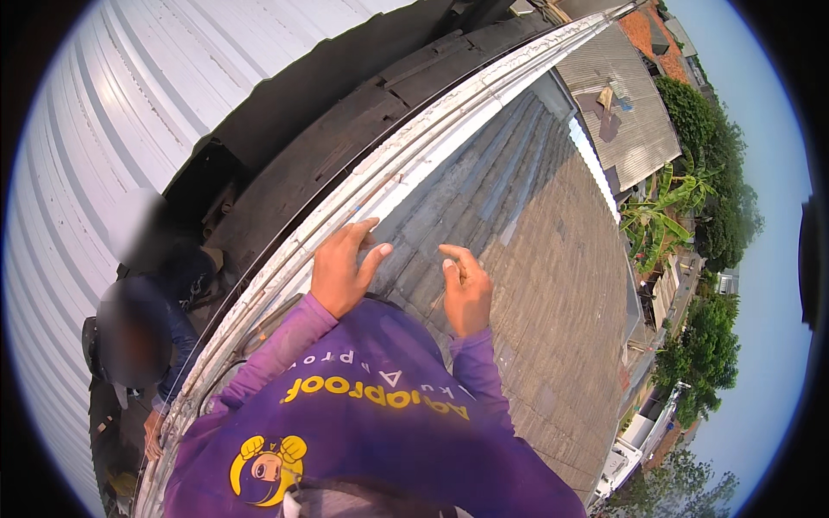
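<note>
Both my hands are raised in front of my chest, over a purple shirt (371, 414) with a printed figure. My left hand (342, 268) is beside the white ledge, its thumb and forefinger apart and nothing visible between them. Over the grey-brown corrugated roof (553, 319) is my right hand (468, 295), with bent fingers and the thumb held a little off the forefinger. I see nothing in it. A gap separates the two hands. The white ledge (414, 121), with thin pipes or cables along it, runs diagonally past my left side.
On the left, below the ledge, are two people (134, 337); one person's hand (154, 434) rests on the ledge. White metal roofing (112, 95) and a dark gutter-like gap (302, 155) lie beyond. Trees (704, 345), other roofs and a white truck (635, 449) appear far right.
</note>
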Action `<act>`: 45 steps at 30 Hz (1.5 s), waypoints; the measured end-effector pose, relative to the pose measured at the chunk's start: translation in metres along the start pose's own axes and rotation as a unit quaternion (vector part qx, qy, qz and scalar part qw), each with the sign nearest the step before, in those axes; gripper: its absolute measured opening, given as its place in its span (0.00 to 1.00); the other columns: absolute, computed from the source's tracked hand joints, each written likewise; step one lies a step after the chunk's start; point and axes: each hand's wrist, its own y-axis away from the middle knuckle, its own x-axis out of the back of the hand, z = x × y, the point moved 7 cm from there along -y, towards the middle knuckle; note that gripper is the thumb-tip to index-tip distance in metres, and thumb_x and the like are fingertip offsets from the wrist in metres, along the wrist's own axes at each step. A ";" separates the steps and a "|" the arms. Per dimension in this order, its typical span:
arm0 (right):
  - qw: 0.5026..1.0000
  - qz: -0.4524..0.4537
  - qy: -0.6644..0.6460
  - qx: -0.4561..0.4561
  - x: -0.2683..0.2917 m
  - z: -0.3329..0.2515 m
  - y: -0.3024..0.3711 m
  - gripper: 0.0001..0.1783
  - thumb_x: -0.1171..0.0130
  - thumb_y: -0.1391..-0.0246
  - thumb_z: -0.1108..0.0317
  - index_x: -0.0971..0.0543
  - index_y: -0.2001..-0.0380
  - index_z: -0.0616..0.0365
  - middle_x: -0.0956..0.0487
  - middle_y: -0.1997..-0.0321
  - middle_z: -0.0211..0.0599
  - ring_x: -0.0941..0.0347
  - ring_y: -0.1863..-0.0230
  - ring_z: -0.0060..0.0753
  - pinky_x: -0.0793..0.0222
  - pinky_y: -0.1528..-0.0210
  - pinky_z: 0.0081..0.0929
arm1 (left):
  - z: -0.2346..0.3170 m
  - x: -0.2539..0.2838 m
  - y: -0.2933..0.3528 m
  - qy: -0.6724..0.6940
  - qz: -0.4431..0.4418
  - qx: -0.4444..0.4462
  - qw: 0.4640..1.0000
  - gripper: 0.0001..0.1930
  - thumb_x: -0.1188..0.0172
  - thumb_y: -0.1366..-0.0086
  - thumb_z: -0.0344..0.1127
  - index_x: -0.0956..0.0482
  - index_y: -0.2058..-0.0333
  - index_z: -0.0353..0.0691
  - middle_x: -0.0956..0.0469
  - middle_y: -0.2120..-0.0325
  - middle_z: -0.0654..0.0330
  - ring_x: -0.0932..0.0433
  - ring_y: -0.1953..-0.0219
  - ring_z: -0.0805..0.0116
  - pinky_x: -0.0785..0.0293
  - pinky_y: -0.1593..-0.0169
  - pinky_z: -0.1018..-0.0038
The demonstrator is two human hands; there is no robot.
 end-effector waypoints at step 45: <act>0.750 -0.186 0.152 0.616 -0.087 -0.042 -0.238 0.13 0.41 0.50 0.78 0.17 0.63 0.49 0.25 0.68 0.33 0.25 0.60 0.41 0.33 0.58 0.39 | -0.060 -0.112 -0.084 -0.255 0.173 0.082 0.948 0.10 0.31 0.37 0.36 0.17 0.59 0.43 0.17 0.71 0.58 0.16 0.69 0.56 0.21 0.66 0.64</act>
